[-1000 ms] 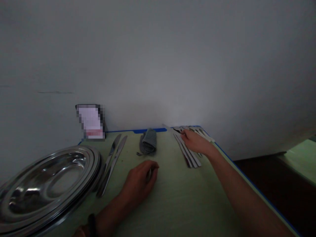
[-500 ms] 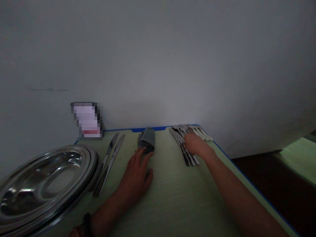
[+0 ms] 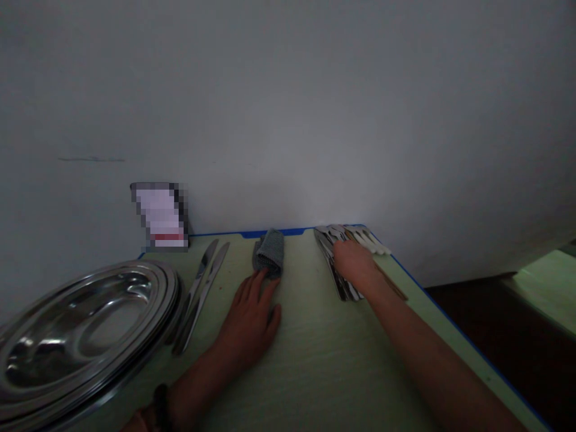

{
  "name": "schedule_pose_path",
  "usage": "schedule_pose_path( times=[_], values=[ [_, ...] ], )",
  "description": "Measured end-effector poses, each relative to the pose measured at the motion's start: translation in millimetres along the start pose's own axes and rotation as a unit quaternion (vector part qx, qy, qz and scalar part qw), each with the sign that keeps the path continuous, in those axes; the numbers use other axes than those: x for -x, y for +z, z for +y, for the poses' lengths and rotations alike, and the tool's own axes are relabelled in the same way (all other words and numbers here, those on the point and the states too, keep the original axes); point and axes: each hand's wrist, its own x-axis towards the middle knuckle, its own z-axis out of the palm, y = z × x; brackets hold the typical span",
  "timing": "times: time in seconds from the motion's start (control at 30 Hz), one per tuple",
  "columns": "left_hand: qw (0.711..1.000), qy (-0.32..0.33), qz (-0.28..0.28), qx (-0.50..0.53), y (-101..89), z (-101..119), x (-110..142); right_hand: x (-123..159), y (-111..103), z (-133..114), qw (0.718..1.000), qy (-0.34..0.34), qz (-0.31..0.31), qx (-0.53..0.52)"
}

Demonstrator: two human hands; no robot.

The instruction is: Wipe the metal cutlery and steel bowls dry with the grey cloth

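Left hand (image 3: 249,321) forward, open against cloth (image 3: 270,247)

Grey textured cloth (image 3: 270,247), folded into a small loose bundle, far middle, shiny metal cutlery (image 3: 324,246), long pieces side by side, slanting, handles toward near side, far right, partly hidden

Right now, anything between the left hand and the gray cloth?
Nothing visible: the left hand's fingers reach the near edge of the gray cloth. Two knives lie off to the left; the cutlery at the right hand is off to the right.
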Motion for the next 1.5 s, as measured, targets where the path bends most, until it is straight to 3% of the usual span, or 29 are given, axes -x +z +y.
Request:
schedule_pose_path(
  times=[1.0,1.5],
  values=[
    [1.0,0.011,0.011,-0.001,-0.8,-0.2,0.7,-4.6,16.8,-5.8,0.999,-0.01,0.051,-0.016],
    [1.0,0.009,0.001,-0.005,-0.4,-0.5,1.3,-6.5,20.0,-0.8,0.999,-0.03,0.022,-0.032]
  ],
)
